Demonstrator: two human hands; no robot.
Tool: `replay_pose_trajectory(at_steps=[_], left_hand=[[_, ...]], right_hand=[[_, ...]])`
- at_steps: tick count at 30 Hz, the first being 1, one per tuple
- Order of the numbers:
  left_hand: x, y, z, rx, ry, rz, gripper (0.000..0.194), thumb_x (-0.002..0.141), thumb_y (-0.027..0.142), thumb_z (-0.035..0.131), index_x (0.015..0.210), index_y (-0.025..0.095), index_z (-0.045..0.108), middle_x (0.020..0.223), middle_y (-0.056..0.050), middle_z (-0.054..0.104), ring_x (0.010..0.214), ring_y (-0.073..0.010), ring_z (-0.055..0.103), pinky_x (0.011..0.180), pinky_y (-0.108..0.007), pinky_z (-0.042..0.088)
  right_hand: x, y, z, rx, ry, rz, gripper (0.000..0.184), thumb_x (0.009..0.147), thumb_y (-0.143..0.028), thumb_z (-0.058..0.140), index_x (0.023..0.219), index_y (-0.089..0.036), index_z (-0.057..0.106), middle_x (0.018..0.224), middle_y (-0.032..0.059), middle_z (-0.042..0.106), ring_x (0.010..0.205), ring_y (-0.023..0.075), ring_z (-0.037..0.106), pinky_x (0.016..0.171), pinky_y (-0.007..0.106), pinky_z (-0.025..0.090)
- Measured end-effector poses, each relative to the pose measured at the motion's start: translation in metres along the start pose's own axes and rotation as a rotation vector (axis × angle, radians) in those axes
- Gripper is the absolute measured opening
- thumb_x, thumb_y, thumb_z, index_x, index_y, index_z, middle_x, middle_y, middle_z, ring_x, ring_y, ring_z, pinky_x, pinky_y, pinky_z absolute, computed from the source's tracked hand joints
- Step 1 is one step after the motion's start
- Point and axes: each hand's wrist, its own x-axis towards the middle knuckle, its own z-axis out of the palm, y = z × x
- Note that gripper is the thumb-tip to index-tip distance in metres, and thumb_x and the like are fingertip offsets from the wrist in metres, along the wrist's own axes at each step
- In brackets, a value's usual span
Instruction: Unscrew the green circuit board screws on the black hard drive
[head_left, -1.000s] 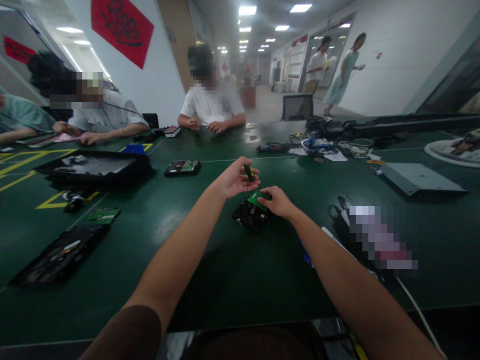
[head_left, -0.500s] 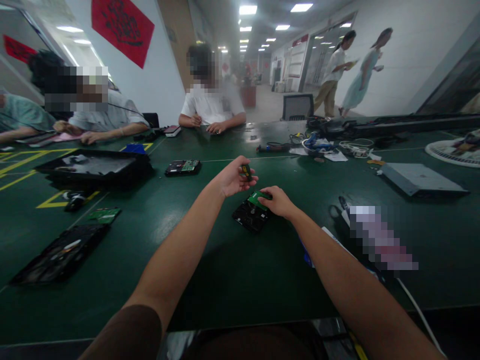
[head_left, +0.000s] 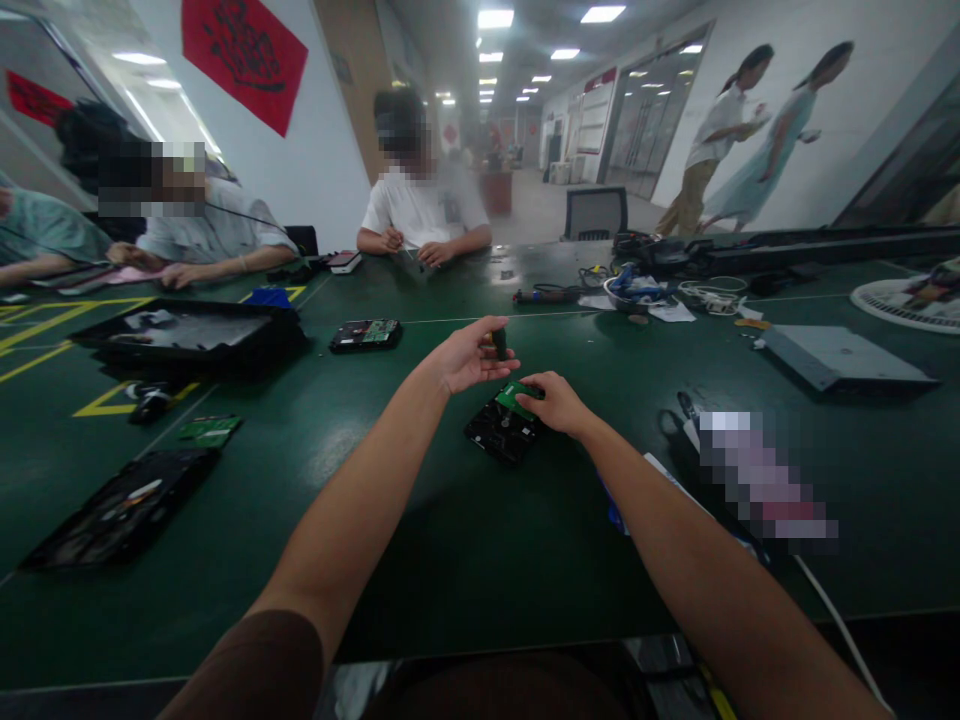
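In the middle of the table lies a black hard drive (head_left: 501,432), its green circuit board (head_left: 513,398) showing along the far side. My left hand (head_left: 471,358) is just above the board, fingers closed round the short dark-and-yellow handle of a screwdriver (head_left: 500,346) held upright. The shaft is too small to make out, so I cannot tell whether its tip touches the board. My right hand (head_left: 559,403) grips the drive's right far corner, thumb on the green board and the other fingers partly hidden behind the edge.
Another hard drive (head_left: 365,335) lies farther back. To the left are a black tray (head_left: 187,335), a loose circuit board (head_left: 210,430) and an opened black casing (head_left: 124,505). A grey metal box (head_left: 844,358) and cables (head_left: 645,288) lie right. A person (head_left: 424,215) sits opposite.
The screwdriver handle has turned in my left fingers; its yellow marking now faces more to the left. My right hand and the hard drive stay put. Two people in the background walked right.
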Motion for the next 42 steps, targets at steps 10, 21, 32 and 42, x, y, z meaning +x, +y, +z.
replay_pose_trajectory(at_steps=[10, 21, 32, 42], left_hand=[[-0.004, 0.004, -0.001, 0.114, -0.002, 0.043, 0.035, 0.088, 0.048, 0.073, 0.101, 0.015, 0.070, 0.093, -0.012, 0.071, 0.074, -0.0202, 0.072, 0.059, -0.028, 0.054], [-0.002, 0.000, 0.004, -0.003, -0.048, 0.023, 0.031, 0.088, 0.043, 0.069, 0.095, 0.014, 0.067, 0.099, -0.015, 0.073, 0.087, -0.0265, 0.077, 0.071, -0.034, 0.064], [-0.005, 0.004, 0.007, 0.072, 0.021, 0.137, 0.020, 0.087, 0.034, 0.064, 0.093, 0.015, 0.063, 0.094, -0.014, 0.074, 0.077, -0.0246, 0.076, 0.068, -0.034, 0.061], [-0.010, 0.006, 0.013, 0.237, 0.097, 0.204, 0.023, 0.086, 0.035, 0.067, 0.097, 0.015, 0.069, 0.095, -0.011, 0.071, 0.064, -0.0170, 0.069, 0.058, -0.028, 0.052]], right_hand=[[0.002, 0.002, 0.001, 0.001, -0.007, 0.003, 0.030, 0.093, -0.034, 0.072, 0.120, -0.021, 0.077, 0.117, 0.0099, 0.076, 0.110, 0.0256, 0.067, 0.096, 0.037, 0.051], [0.000, -0.003, -0.002, 0.013, -0.004, 0.023, 0.033, 0.093, -0.034, 0.073, 0.122, -0.020, 0.077, 0.120, 0.0108, 0.076, 0.109, 0.0256, 0.069, 0.095, 0.034, 0.053], [0.001, -0.002, -0.002, -0.009, -0.006, 0.010, 0.034, 0.093, -0.034, 0.072, 0.124, -0.019, 0.075, 0.120, 0.0113, 0.075, 0.110, 0.0252, 0.067, 0.098, 0.037, 0.051], [0.001, -0.001, -0.002, 0.005, -0.027, 0.000, 0.031, 0.094, -0.034, 0.071, 0.121, -0.021, 0.077, 0.119, 0.0102, 0.076, 0.110, 0.0259, 0.067, 0.097, 0.038, 0.051]])
